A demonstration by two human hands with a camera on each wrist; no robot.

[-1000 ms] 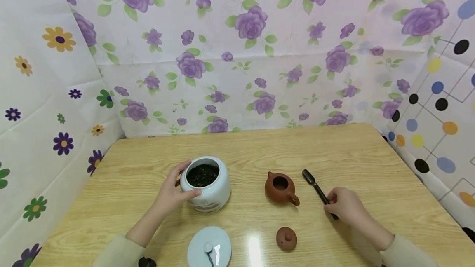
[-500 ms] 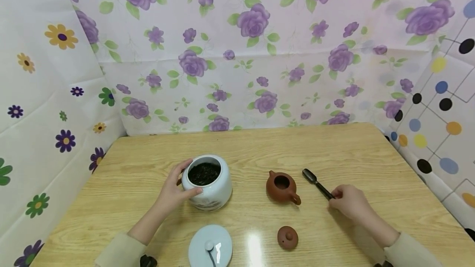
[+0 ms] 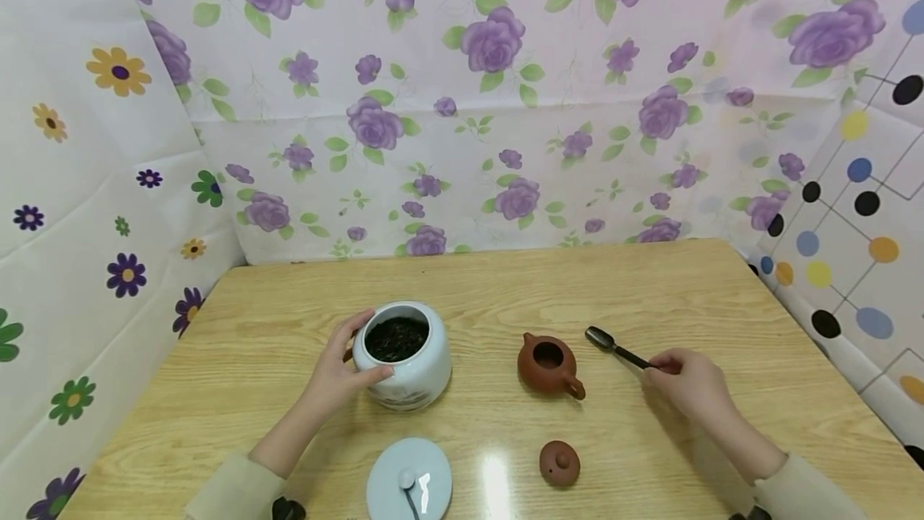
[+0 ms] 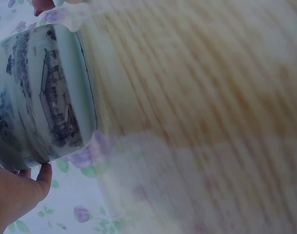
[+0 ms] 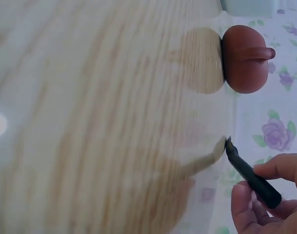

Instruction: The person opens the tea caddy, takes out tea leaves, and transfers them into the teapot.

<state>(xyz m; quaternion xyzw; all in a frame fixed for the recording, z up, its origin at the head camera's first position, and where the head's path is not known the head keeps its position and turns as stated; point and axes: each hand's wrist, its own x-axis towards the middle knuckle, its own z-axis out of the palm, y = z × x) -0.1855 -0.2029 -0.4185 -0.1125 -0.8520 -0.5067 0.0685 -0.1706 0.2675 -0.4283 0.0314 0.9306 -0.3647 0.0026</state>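
Beyond the left hand's outer side hangs a white cloth with coloured daisies (image 3: pixel 79 207). The left hand (image 3: pixel 338 375), in a pale sleeve (image 3: pixel 234 488), grips the white jar (image 3: pixel 422 383), thumb over the near shoulder and fingers round the side; the left wrist view shows a dark printed building on its wall. Dark leaves (image 3: pixel 395 340) lie inside, just beside that thumb. Nearer the person than the left hand, a pale blue lid (image 3: pixel 390 496) rests on the wooden counter (image 3: pixel 491 287), knob up. Between the hands stands the brown teapot (image 3: pixel 537 379), uncovered, its handle toward the right hand; its small brown lid (image 3: pixel 559 464) lies nearer the person. Just left of the right hand, the black scoop (image 3: pixel 602 339) points its bowl toward the teapot, near but apart. The right hand (image 3: pixel 693 383) pinches the scoop's handle between thumb and fingers, with a spotted cloth (image 3: pixel 840 239) hanging farther right
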